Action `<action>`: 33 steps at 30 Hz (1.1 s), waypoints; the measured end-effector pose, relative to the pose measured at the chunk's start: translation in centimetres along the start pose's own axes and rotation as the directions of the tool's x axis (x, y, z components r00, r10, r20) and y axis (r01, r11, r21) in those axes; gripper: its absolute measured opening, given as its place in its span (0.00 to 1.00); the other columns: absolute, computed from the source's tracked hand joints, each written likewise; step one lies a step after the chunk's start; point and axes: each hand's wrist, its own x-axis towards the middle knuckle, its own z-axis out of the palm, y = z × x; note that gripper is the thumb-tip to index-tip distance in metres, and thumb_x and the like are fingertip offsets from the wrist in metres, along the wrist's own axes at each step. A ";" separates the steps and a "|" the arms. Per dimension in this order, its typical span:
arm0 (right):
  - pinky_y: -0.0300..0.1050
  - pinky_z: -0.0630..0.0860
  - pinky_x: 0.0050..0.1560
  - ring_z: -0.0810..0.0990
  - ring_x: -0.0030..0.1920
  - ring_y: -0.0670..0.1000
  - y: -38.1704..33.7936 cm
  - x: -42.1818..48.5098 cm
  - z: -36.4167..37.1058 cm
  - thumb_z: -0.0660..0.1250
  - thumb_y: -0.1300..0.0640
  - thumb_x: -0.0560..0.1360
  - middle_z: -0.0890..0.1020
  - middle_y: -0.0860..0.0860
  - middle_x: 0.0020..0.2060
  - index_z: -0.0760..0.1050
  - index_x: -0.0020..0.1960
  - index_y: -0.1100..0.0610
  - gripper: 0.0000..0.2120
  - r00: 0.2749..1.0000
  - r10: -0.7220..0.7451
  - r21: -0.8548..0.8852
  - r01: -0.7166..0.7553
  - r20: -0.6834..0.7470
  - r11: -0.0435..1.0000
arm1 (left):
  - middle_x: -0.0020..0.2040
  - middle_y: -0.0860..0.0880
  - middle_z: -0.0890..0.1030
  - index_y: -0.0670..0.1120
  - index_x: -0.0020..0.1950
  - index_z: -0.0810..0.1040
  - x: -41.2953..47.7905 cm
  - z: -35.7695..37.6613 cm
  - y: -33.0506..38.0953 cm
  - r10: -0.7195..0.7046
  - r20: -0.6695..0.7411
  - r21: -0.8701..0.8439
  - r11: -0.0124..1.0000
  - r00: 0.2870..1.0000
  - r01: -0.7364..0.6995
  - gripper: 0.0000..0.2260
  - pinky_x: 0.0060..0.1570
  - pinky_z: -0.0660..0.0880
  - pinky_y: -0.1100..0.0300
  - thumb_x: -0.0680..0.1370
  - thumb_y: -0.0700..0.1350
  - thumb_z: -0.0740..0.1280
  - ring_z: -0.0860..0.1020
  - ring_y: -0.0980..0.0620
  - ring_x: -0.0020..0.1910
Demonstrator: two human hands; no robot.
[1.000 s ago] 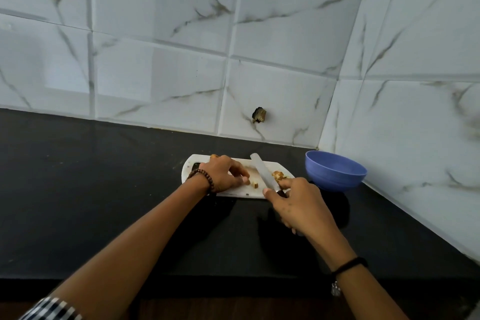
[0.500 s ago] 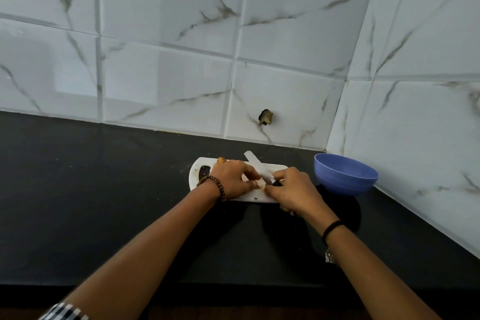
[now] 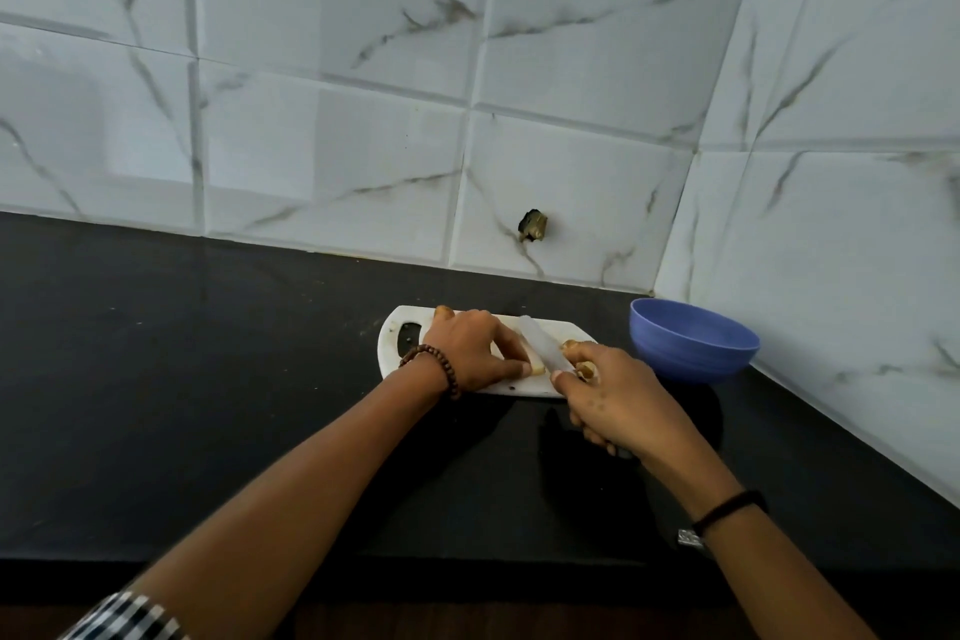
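Observation:
A white cutting board (image 3: 394, 334) lies on the black counter near the back wall. My left hand (image 3: 470, 351) rests on the board and holds a pale brown piece of food (image 3: 535, 369) down with curled fingers. My right hand (image 3: 613, 398) grips the handle of a knife (image 3: 543, 343) whose white blade slants across the board beside the left fingertips. Small cut brown pieces (image 3: 586, 370) lie by the right hand's knuckles. More of the food pokes out behind the left hand at the board's far edge.
A blue bowl (image 3: 693, 340) stands right of the board in the corner. The black counter (image 3: 208, 379) stretches left and toward me. Marble-patterned tile walls close the back and right side; a small dark fitting (image 3: 532, 225) sticks out of the back wall.
The right hand with the knife moved in toward the left hand, then drew back toward me and to the right. The left hand has stayed on the board holding the food.

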 end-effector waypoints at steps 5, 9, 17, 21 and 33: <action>0.45 0.79 0.36 0.80 0.38 0.48 -0.1 -0.6 0.3 0.61 0.49 0.81 0.81 0.53 0.51 0.67 0.74 0.46 0.22 1.000 -0.018 -0.148 0.018 0.001 0.989 | 0.35 0.62 0.75 0.56 0.46 0.84 -0.2 -0.1 0.2 -0.018 -0.031 -0.027 0.999 0.999 0.017 0.09 0.63 0.67 0.53 0.73 0.60 0.69 0.72 0.61 0.41; 0.54 0.82 0.50 0.82 0.48 0.54 -0.6 -0.8 0.5 0.61 0.48 0.81 0.80 0.52 0.49 0.71 0.70 0.48 0.18 1.000 0.014 -0.294 -0.016 -0.011 0.956 | 0.36 0.62 0.76 0.56 0.45 0.84 -0.2 0.1 0.2 -0.018 -0.036 -0.039 0.999 0.999 0.016 0.09 0.63 0.68 0.51 0.73 0.59 0.70 0.74 0.60 0.41; 0.48 0.73 0.47 0.79 0.56 0.57 -2.5 -0.9 0.9 0.62 0.53 0.81 0.76 0.55 0.58 0.72 0.64 0.56 0.13 1.000 0.011 -0.452 -0.017 -0.016 0.892 | 0.45 0.59 0.83 0.58 0.46 0.84 -0.2 0.3 0.1 -0.025 -0.052 -0.039 0.999 0.998 0.023 0.11 0.63 0.69 0.52 0.73 0.62 0.69 0.74 0.60 0.42; 0.51 0.78 0.55 0.80 0.54 0.54 -2.7 -1.9 0.6 0.63 0.51 0.81 0.77 0.53 0.55 0.72 0.64 0.55 0.13 0.995 0.086 -0.468 -0.053 0.050 0.882 | 0.45 0.59 0.83 0.58 0.47 0.84 -0.1 0.3 0.0 -0.028 -0.050 -0.037 0.999 0.998 0.027 0.11 0.62 0.70 0.52 0.73 0.62 0.69 0.74 0.60 0.42; 0.50 0.81 0.54 0.81 0.48 0.50 -2.6 -5.4 -3.0 0.63 0.51 0.81 0.78 0.51 0.50 0.72 0.63 0.53 0.12 0.986 0.104 -0.517 -0.021 0.133 0.856 | 0.44 0.60 0.84 0.57 0.46 0.84 -0.6 0.2 0.4 -0.029 -0.061 -0.054 0.998 0.998 0.026 0.09 0.64 0.69 0.51 0.73 0.60 0.69 0.75 0.60 0.42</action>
